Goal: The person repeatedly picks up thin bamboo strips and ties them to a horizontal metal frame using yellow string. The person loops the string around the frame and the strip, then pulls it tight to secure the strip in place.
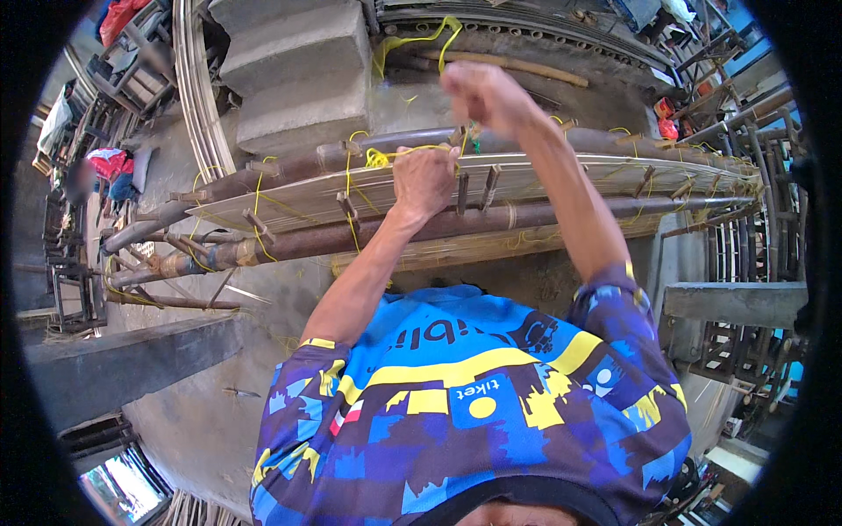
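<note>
Before me lies a long frame of dark bamboo poles point(412, 230) with a sheet of thin pale slats point(303, 200) stretched between them. My left hand point(425, 181) is closed at the far edge of the sheet, gripping a yellow plastic strap point(377, 159) that bunches beside its knuckles. Raised above the far pole, my right hand point(493, 98) is a fist, somewhat smeared by motion. A loose length of yellow strap point(446, 46) rises from it and loops over to the left. Short wooden pegs point(490, 186) stick up just right of my left hand.
Beyond the frame stand concrete steps point(294, 74), with long bamboo strips point(195, 83) to their left. A bamboo pole point(517, 72) lies on the floor behind my right hand. Concrete beams flank me at left point(140, 359) and right point(735, 303). Another person point(110, 167) is at the far left.
</note>
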